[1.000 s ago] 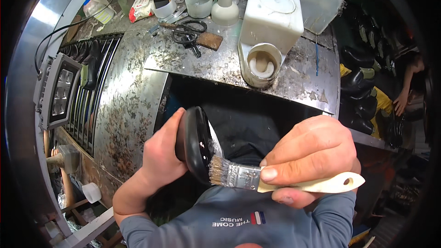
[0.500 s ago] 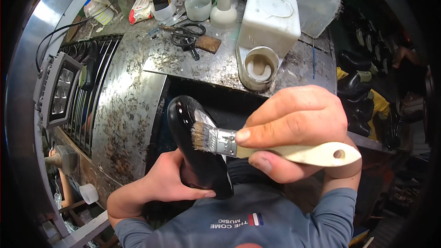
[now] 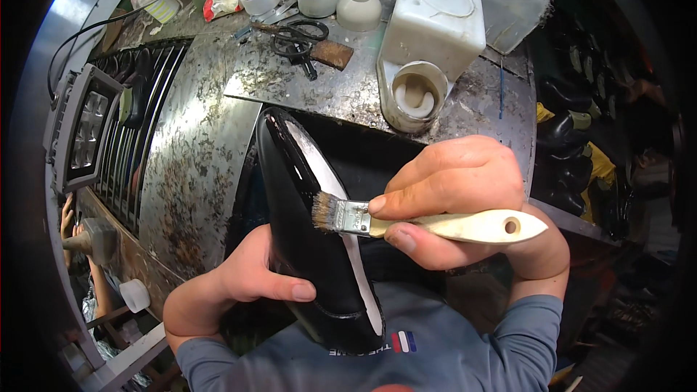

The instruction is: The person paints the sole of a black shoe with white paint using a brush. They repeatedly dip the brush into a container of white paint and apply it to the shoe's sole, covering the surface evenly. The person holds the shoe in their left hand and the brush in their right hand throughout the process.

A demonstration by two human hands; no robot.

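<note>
head view. the left hand (image 3: 250, 283) is gripping a glossy black shoe (image 3: 305, 239) from the person's left side, fingers closed around the upper with the thumb lying across its lower flank. the shoe is being held sole-side toward the right, its pale sole (image 3: 341, 225) facing the other hand. its long axis is running from the toe, high and slightly left near the edge of the metal worktop (image 3: 203, 152), down to the heel close against the person's grey-blue shirt (image 3: 435, 341).

the right hand (image 3: 454, 196) is closing fully around the pale handle of a flat paint brush (image 3: 428, 223), thumb and forefinger pinching just behind the metal ferrule. the brush is lying nearly horizontal, crosswise to the shoe's axis, with its bristles (image 3: 327, 212) touching the sole at about mid-length. the shoe therefore lies directly left of the right-hand grip; the right hand is nearer the sole, the left hand nearer the upper.

beyond the hands, an open white pot (image 3: 414, 94) is standing just beside a white lidded container (image 3: 435, 22), with scissors (image 3: 301, 36) further left.

hidden or unclear: the left fingers are passing behind the shoe and cannot be seen; the heel end is partly merging with the dark shirt area; whether the bristles are carrying any liquid cannot be told.
</note>
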